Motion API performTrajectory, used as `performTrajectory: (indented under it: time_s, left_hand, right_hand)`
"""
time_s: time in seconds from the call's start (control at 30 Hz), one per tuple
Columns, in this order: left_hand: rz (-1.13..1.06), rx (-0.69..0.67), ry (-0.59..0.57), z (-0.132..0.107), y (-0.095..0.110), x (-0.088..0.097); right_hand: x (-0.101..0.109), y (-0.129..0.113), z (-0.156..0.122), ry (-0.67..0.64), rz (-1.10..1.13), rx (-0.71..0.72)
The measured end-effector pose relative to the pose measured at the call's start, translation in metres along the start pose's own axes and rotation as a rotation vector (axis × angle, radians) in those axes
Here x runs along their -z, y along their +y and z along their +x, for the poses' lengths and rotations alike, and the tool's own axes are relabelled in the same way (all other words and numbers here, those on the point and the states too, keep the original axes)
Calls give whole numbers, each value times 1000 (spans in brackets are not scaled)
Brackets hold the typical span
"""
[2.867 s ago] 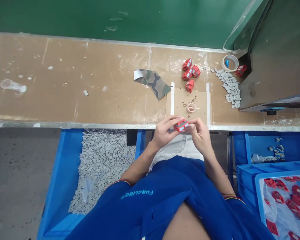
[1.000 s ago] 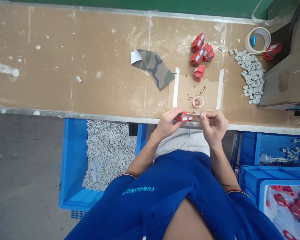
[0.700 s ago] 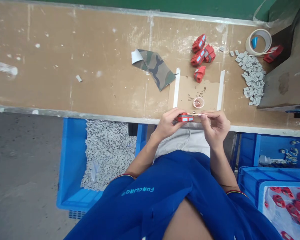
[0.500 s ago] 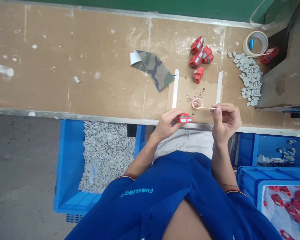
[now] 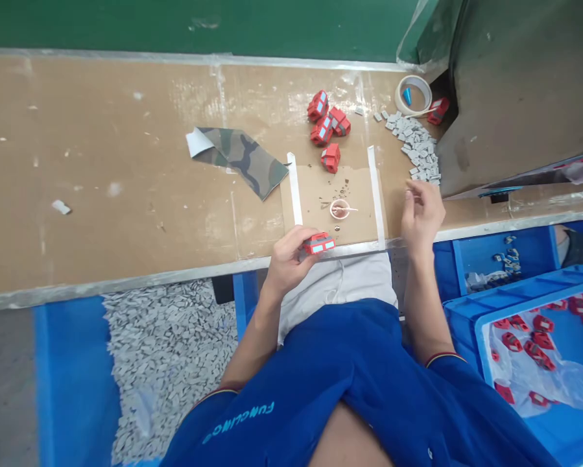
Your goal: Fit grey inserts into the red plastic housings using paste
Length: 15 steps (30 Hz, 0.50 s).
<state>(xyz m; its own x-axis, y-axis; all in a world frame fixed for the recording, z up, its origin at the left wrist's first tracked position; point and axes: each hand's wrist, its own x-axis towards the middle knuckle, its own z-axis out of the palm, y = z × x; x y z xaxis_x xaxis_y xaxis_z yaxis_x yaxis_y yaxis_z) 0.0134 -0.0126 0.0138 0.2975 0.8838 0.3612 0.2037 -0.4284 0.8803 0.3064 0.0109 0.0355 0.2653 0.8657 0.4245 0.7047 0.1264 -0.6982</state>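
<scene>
Between the thumb and fingers of my left hand (image 5: 294,256) is a red toy vehicle (image 5: 319,243) with pale blue windows and a grey band, at the bench's front edge. My right hand (image 5: 423,214) hovers just in front of a pile of small grey pieces (image 5: 420,146), its fingers loosely bent and apart, with nothing visible in them. A small round cup (image 5: 340,209) stands on the taped cardboard sheet (image 5: 315,188), a thin stick (image 5: 352,209) resting in it. Several more red toy vehicles (image 5: 321,130) lie behind the cup.
A camouflage cloth strip (image 5: 247,155) lies left of the sheet. At the back right, a tape roll (image 5: 412,95) sits beside a large panel (image 5: 519,104). Below the bench are a bin of grey pieces (image 5: 169,363) and a blue crate (image 5: 471,324) holding red vehicles.
My right hand has let go of the stick, now left in the cup, and moved right toward the grey pile. My left hand still holds the red toy vehicle. The view has shifted right.
</scene>
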Motion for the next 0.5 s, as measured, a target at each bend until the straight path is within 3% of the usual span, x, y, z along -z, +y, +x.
performTrajectory:
  time_s: [0.1, 0.2, 0.37, 0.5]
  left_hand:
    - [10, -3, -16, 1, 0, 0]
    - [12, -4, -24, 1, 1, 1]
    - [22, 3, -5, 0, 4, 1]
    - [14, 4, -18, -1, 4, 1]
  right_hand:
    - [14, 36, 23, -52, -213, 50]
    - [15, 53, 42, -149, -384, 88]
    - [14, 45, 52, -273, -490, 116]
    - [20, 37, 45, -295, -514, 91]
